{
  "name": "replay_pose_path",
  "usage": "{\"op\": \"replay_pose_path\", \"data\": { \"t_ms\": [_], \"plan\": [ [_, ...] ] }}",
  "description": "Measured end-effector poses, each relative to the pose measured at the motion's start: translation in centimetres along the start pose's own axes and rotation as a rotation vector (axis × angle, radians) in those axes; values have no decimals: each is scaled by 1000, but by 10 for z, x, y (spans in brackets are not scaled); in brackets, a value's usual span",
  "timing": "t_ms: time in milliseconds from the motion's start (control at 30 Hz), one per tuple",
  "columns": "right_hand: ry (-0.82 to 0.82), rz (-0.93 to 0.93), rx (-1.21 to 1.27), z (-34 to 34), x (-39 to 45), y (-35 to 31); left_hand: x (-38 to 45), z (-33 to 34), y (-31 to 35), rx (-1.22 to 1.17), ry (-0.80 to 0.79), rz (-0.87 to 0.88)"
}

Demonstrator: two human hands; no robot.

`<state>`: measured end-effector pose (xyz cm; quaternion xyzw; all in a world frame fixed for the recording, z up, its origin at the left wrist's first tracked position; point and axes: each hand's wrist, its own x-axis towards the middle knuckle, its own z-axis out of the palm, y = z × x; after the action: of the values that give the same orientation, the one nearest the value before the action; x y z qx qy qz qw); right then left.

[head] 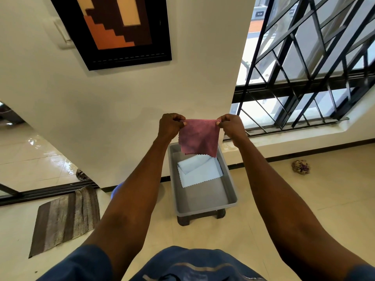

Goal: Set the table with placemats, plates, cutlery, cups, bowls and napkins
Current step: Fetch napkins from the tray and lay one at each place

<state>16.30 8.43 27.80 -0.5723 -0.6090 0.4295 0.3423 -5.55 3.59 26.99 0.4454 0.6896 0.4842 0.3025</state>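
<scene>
A pink napkin (198, 138) with zigzag edges hangs spread in the air in front of me. My left hand (170, 124) pinches its upper left corner and my right hand (230, 124) pinches its upper right corner. Below it a grey plastic tub (205, 201) stands on a low dark stool on the floor. A pale blue napkin (199, 172) lies in the tub's far half, one corner folded over.
A white wall with a framed picture (113, 31) rises behind the tub. A barred window (304, 67) is to the right. A striped mat (65, 218) lies on the tiled floor at left, a crumpled cloth (300, 166) at right.
</scene>
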Motion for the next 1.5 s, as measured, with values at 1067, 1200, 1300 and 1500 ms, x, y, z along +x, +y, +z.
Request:
{"op": "replay_pose_path", "data": {
  "t_ms": [1067,1200,1300,1500],
  "plan": [
    [-142,657,782,4,-44,59,-18,33,-46,-663,-453,-841],
    [-122,760,849,-3,-56,81,-24,51,-53,-602,-567,-859],
    [-139,733,754,-8,-63,97,-22,67,-59,-508,-639,-779],
    [-54,548,687,-34,-76,111,-25,111,-44,-409,-806,-564]
  ]
}}
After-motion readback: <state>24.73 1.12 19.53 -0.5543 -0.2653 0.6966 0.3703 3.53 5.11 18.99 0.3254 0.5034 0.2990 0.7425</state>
